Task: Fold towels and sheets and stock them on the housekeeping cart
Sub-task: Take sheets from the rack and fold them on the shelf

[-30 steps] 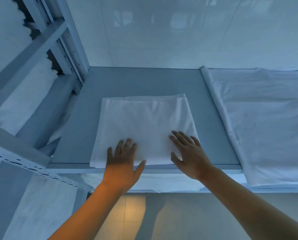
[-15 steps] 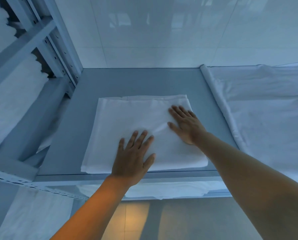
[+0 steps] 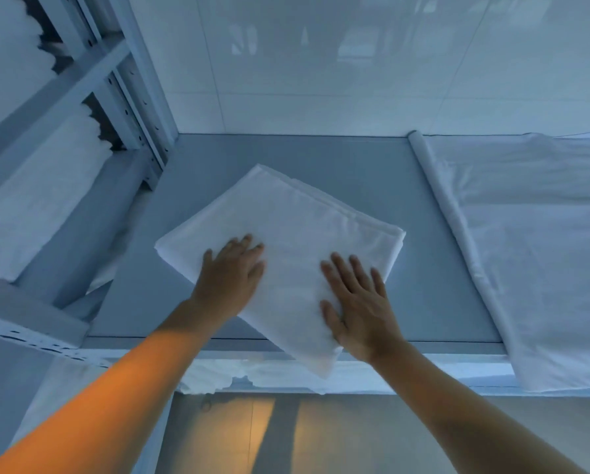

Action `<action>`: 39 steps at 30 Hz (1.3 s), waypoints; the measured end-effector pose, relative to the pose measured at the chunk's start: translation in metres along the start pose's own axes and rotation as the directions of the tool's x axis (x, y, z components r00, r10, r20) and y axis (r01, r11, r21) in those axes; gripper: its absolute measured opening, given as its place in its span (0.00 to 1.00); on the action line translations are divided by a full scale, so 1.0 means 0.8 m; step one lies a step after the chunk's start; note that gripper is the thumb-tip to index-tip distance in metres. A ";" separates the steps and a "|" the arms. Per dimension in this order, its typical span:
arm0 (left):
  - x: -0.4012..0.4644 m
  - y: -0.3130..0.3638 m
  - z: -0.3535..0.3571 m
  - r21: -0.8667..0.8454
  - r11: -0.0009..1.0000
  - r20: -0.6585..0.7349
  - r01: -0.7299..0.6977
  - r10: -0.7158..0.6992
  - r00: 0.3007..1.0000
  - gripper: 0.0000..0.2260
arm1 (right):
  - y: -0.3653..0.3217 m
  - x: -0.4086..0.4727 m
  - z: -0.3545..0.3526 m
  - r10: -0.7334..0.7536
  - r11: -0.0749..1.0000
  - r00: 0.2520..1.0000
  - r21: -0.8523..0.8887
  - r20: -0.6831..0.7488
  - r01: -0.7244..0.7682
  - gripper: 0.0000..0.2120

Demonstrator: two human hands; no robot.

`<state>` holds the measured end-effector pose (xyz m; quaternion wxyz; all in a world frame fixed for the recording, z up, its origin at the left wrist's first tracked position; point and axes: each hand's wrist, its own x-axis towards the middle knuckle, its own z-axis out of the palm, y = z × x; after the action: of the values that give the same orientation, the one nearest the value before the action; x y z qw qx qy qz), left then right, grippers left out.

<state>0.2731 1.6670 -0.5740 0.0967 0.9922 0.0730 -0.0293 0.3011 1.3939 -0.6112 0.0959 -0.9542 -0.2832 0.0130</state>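
A folded white sheet (image 3: 297,230) lies on the grey shelf (image 3: 321,159), turned diagonally so one corner hangs over the front edge. My left hand (image 3: 230,275) rests flat on its left part, fingers straight. On the near right part of the sheet, my right hand (image 3: 356,302) presses palm down with fingers spread. Neither hand grips the cloth.
A larger white sheet (image 3: 540,254) lies spread over the right side of the shelf, its left edge rolled. A metal rack (image 3: 115,83) with white linen (image 3: 33,200) stands at the left. A tiled wall (image 3: 321,63) backs the shelf. More white linen (image 3: 279,374) shows on a lower shelf.
The folded sheet has been rotated from square to diagonal, one corner now past the front edge. My right hand moved back toward the near edge; my left hand shifted left.
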 end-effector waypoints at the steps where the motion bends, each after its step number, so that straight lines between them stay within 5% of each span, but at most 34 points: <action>1: -0.012 0.017 0.006 -0.005 1.000 -0.009 -0.004 0.004 1.000 0.22 | -0.021 0.000 0.004 0.047 0.999 0.999 0.020 -0.023 -0.046 0.33; 6: -0.061 0.025 0.033 0.024 0.995 -0.067 0.094 -0.092 0.993 0.24 | -0.127 0.013 0.014 0.249 0.967 0.968 0.057 -0.040 -0.247 0.33; 10: -0.069 -0.028 0.030 0.017 0.999 -0.101 -0.030 0.032 0.994 0.23 | -0.084 0.036 -0.010 -0.076 0.996 0.995 0.034 -0.059 0.078 0.26; 12: -0.061 -0.049 0.023 0.019 0.994 -0.083 -0.103 0.104 0.991 0.25 | -0.026 0.052 -0.024 -0.240 0.970 0.967 -0.029 0.079 0.243 0.31; 14: -0.049 -0.069 0.015 0.017 0.986 -0.072 -0.166 0.167 0.983 0.25 | 0.013 0.067 -0.031 -0.291 0.948 0.932 -0.070 0.217 0.312 0.38; 17: -0.031 -0.101 0.010 0.061 0.973 -0.069 -0.221 0.225 0.972 0.23 | 0.010 0.078 -0.018 -0.369 0.917 0.905 -0.077 0.211 0.391 0.40; 25: -0.030 -0.108 0.010 0.018 0.997 -0.100 0.074 -0.072 0.992 0.23 | -0.091 0.102 0.031 -0.190 0.982 0.980 -0.002 0.063 0.190 0.38; 31: -0.033 -0.160 0.014 0.060 0.996 -0.187 0.069 -0.056 0.981 0.27 | -0.146 0.152 0.041 -0.166 0.985 0.983 0.050 0.079 0.162 0.38; 39: -0.011 -0.191 -0.003 0.037 0.997 -0.092 0.067 -0.064 0.994 0.25 | -0.168 0.171 0.039 -0.160 0.985 0.982 0.082 0.098 0.152 0.37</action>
<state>0.2415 1.8144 -0.5997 0.0725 0.9913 0.1092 0.0114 0.3413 1.5843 -0.6121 0.1170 -0.9228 -0.3611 0.0656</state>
